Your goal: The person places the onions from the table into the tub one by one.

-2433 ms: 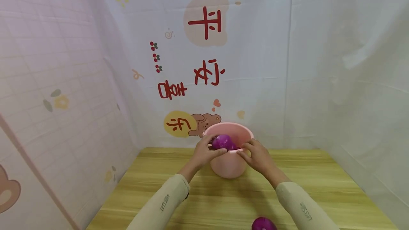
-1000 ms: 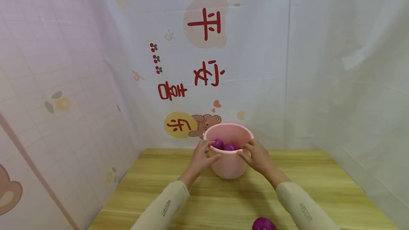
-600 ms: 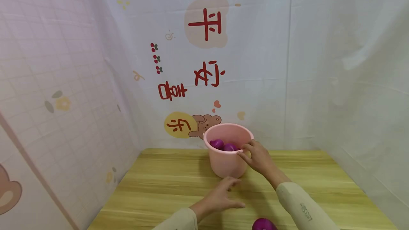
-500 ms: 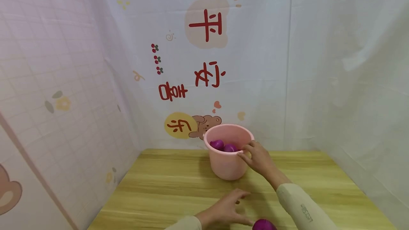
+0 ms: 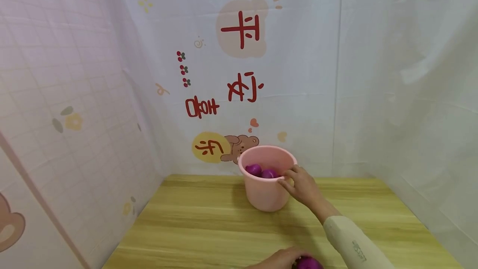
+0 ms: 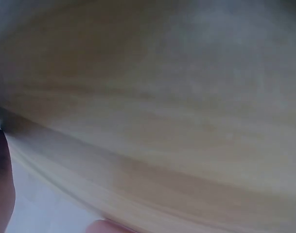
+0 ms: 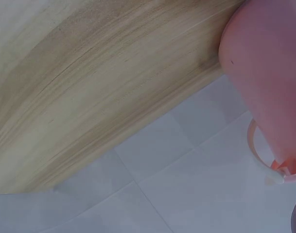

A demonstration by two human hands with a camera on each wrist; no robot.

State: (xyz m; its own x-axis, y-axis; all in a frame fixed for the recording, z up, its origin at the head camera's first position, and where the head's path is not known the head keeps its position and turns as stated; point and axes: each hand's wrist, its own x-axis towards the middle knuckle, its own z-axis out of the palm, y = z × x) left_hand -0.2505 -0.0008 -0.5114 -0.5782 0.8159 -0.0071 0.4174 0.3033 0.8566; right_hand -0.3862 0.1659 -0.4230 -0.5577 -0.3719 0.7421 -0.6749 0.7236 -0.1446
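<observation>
In the head view a pink bucket (image 5: 267, 192) stands upright on the wooden table, with purple onions (image 5: 254, 170) inside, low against its near wall. My right hand (image 5: 304, 184) grips the bucket's near right rim, thumb outside and fingers over the edge. Another purple onion (image 5: 309, 263) lies at the bottom edge of the picture, partly cut off. My left hand (image 5: 278, 259) is at that onion, its fingers curled over the left and far side; the thumb is out of sight. In the left wrist view two fingers (image 6: 3, 182) show at the lower left, but no onion.
The wooden table (image 5: 186, 219) meets a printed white cloth (image 5: 298, 74) behind the bucket and another cloth (image 5: 86, 115) on the left. In the right wrist view the bucket's handle (image 7: 254, 145) hangs at its side.
My left hand let an onion go into the bucket, left the rim, and came back toward me to the onion at the near edge. My right hand has stayed on the rim.
</observation>
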